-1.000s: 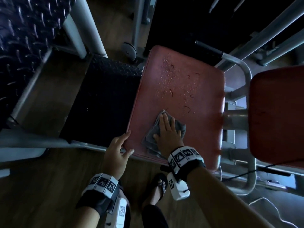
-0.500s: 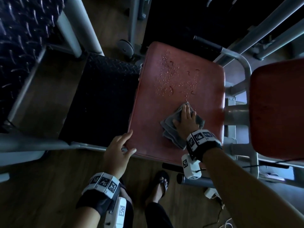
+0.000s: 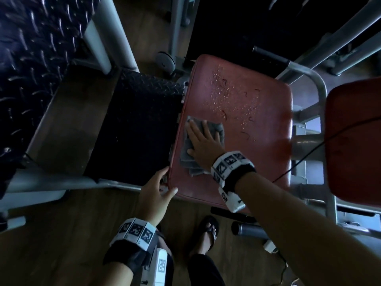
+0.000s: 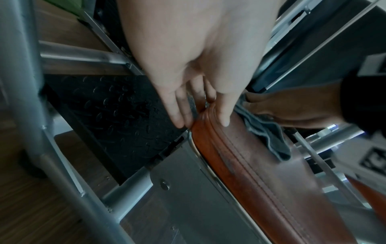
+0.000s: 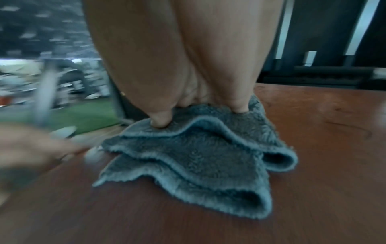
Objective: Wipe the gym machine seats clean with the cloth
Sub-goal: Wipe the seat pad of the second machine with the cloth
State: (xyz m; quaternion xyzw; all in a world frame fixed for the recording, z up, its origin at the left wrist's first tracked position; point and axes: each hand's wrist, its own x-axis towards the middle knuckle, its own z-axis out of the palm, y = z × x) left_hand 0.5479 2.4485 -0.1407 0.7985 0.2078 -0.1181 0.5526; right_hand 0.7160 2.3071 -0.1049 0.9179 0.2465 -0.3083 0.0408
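Observation:
A red padded seat (image 3: 257,141) fills the middle of the head view, with water droplets (image 3: 231,96) on its far half. A folded grey cloth (image 3: 218,129) lies near the seat's left edge. My right hand (image 3: 203,141) presses flat on the cloth, fingers straight and spread. The right wrist view shows the cloth (image 5: 198,153) bunched in layers under my right hand (image 5: 198,105). My left hand (image 3: 154,193) rests on the seat's near left corner. In the left wrist view its thumb lies on the seat (image 4: 261,173) rim and its fingers (image 4: 179,115) run straight down the side.
A second red pad (image 3: 354,141) stands at the right behind grey frame tubes (image 3: 321,96). A black tread plate (image 3: 140,124) lies left of the seat. A thin black cable (image 3: 305,155) crosses the seat's right side. My sandalled foot (image 3: 206,234) is on the wood floor below.
My right hand slid the cloth from the seat's near middle out to the right, then back across to the left edge. The left hand stayed on the corner.

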